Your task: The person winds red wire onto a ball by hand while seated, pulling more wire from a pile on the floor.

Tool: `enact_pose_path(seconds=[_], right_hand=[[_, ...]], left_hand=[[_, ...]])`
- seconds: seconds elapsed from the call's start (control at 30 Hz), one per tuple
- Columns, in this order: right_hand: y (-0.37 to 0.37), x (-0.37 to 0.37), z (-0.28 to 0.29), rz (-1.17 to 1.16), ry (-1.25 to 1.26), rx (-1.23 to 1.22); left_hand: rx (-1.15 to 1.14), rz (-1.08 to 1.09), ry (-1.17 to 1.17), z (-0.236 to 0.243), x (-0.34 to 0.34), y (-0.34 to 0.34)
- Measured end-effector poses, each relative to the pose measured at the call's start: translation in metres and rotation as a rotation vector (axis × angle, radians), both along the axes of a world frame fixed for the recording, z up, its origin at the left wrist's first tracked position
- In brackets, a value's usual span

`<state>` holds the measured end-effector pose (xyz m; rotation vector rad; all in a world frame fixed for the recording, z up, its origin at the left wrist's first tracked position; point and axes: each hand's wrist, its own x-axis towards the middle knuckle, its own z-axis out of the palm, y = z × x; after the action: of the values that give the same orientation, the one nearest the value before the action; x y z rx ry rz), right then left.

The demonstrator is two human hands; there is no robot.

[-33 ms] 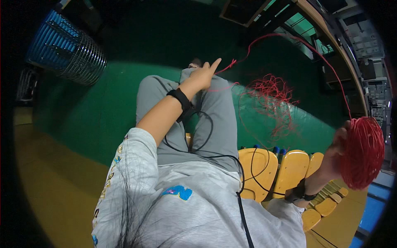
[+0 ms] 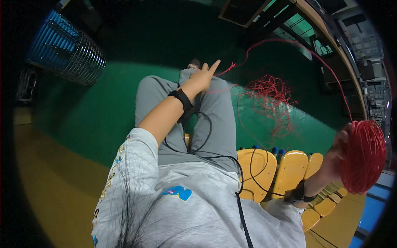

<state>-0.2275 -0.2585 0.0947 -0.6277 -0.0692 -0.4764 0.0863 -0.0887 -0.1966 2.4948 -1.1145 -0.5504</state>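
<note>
My left hand (image 2: pixel 202 78) is out over my knees, index finger extended and the others curled on a thin red cord (image 2: pixel 226 69), which shows a small knot just beyond the fingers. My right hand (image 2: pixel 335 159) is closed on a large wound bundle of red cord (image 2: pixel 361 157) at the right edge. One strand arches from the bundle up and across toward my left hand. A loose red tangle (image 2: pixel 269 93) lies beyond my right leg, over the green floor. A black cable (image 2: pixel 209 140) loops over my grey trousers and runs down across my shirt.
Stacked blue chairs with metal frames (image 2: pixel 66 49) stand at the upper left. A row of yellow seats (image 2: pixel 291 169) is beside me on the right. Dark wooden furniture with shelves (image 2: pixel 240 12) lines the top and right of the view, over the green floor (image 2: pixel 103 120).
My right hand and the red bundle have dropped slightly, and the arched strand sags a little lower. My left hand has barely moved.
</note>
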Motion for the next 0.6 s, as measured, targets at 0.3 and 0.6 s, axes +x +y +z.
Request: enact_pose_path(seconds=[0.3, 0.6], right_hand=[[0.042, 0.008, 0.027, 0.211, -0.24, 0.131], [0.046, 0.003, 0.038, 0.154, -0.229, 0.096]], left_hand=[[-0.208, -0.367, -0.017, -0.033, -0.03, -0.044], [-0.638, 0.224, 0.258, -0.007, -0.048, -0.087]])
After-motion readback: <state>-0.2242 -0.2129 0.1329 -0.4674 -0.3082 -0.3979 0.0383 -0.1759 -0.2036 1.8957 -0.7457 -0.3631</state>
